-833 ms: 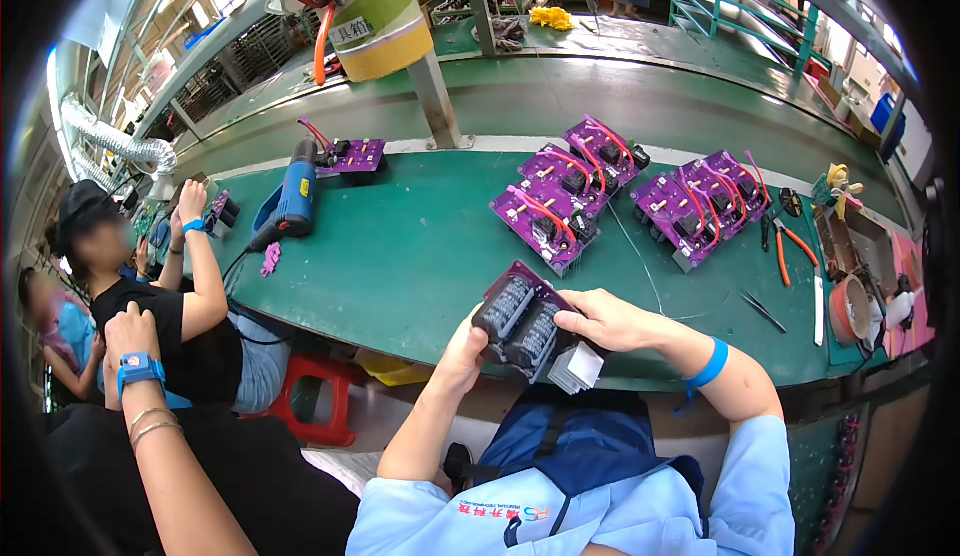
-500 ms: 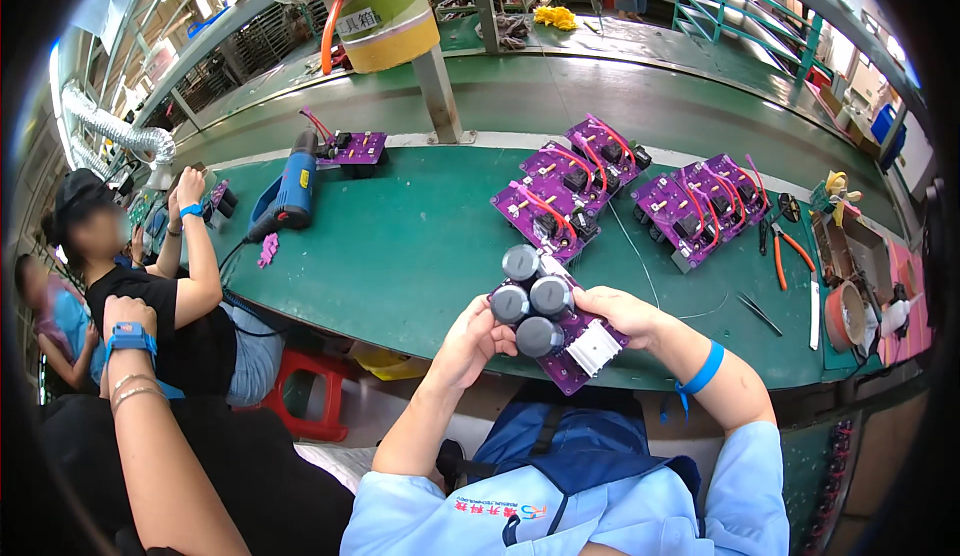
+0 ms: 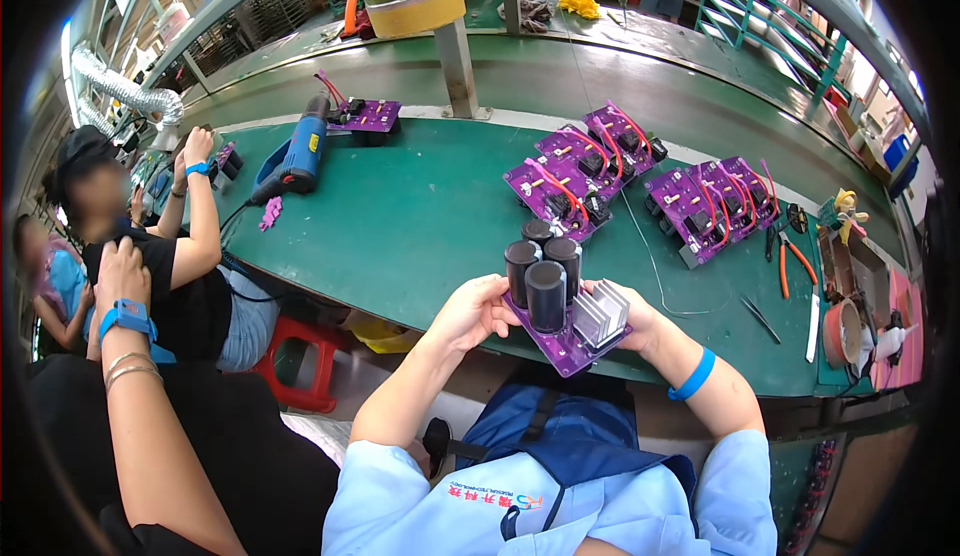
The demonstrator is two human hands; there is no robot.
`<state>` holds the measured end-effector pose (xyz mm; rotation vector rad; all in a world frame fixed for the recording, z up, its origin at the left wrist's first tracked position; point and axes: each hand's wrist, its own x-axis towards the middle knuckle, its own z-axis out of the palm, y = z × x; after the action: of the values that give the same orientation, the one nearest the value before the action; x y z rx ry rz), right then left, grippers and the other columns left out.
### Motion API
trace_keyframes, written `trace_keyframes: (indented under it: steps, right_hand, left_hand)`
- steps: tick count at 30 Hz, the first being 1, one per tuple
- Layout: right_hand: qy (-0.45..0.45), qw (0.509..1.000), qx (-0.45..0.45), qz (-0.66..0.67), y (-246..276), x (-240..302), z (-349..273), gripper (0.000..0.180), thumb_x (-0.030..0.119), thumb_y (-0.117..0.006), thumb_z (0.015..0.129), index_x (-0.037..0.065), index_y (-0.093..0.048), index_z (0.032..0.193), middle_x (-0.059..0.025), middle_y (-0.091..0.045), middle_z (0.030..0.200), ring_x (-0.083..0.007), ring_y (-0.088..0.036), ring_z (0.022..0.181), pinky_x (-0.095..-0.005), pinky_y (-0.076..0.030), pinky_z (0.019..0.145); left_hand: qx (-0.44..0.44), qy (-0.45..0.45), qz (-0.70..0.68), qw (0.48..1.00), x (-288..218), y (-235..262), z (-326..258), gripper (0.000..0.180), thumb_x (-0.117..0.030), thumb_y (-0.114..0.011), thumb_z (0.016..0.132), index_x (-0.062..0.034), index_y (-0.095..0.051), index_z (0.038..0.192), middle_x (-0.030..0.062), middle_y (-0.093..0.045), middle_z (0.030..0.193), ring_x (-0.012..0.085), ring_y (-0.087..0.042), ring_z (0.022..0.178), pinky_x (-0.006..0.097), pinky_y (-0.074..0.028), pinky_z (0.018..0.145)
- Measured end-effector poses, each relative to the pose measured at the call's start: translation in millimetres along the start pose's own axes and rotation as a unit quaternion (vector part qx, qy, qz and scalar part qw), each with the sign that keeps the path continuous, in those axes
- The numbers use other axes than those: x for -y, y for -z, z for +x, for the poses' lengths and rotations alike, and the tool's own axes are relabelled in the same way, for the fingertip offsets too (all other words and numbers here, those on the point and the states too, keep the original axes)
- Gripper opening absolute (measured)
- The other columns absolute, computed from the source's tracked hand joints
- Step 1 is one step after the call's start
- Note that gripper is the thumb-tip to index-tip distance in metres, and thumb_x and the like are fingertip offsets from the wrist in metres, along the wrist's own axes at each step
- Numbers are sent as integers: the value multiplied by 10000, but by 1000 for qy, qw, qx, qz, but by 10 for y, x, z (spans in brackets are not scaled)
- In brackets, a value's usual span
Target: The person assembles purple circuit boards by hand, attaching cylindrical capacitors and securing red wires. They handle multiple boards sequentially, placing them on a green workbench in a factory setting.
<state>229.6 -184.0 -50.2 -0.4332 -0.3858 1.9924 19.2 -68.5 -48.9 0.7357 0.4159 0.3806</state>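
Between my hands, above the near edge of the bench, is a purple circuit board point(image 3: 560, 352). It carries several black capacitors point(image 3: 546, 298) standing upright and a silver finned heat sink point(image 3: 601, 314). My left hand point(image 3: 474, 313) is closed on the board's left edge. My right hand point(image 3: 637, 322) grips the right side, its fingers partly hidden behind the heat sink. Beyond them lies a group of purple boards with red wires point(image 3: 575, 171); a second group of wired boards point(image 3: 712, 208) sits to its right.
A blue heat gun point(image 3: 303, 151) rests at the left beside another purple board point(image 3: 372, 116). Pliers point(image 3: 797, 261), tweezers point(image 3: 760, 318) and a tape roll point(image 3: 846, 336) lie at the right. Co-workers point(image 3: 150, 226) sit at the left near a red stool point(image 3: 298, 361).
The board in my hands has been tilted, so the capacitors and heat sink now show their sides rather than mostly their tops. The view has shifted slightly.
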Motion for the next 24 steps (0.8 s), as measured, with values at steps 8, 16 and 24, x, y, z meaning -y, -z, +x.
trace_keyframes:
  steps: [8, 16, 24]
  right_hand:
    - [21, 994, -107, -22, 17, -67, 73, 317, 274, -369, 866, 73, -529, 1051, -92, -570, 1010, -206, -566, 891, -360, -460, 781]
    - [33, 996, -81, -8, 104, -68, 83, 299, 264, -388, 862, 72, -533, 1038, -91, -570, 1007, -199, -563, 909, -351, -459, 795]
    - [24, 996, -80, -16, 95, -97, 116, 368, 319, -356, 891, 63, -477, 1126, -89, -542, 1076, -208, -539, 959, -372, -439, 830]
  left_hand:
    - [-2, 36, -131, 991, 17, 69, 18, 178, -151, -465, 848, -6, -556, 897, 124, -620, 773, 196, -632, 654, 268, -528, 469]
    - [-34, 31, -120, 992, 3, 23, 45, 156, -149, -470, 845, -22, -558, 872, 106, -619, 752, 156, -608, 586, 244, -504, 439]
    - [-23, 6, -54, 998, -30, 38, -38, 150, -148, -456, 849, -24, -537, 822, 74, -601, 697, 92, -545, 491, 203, -459, 403]
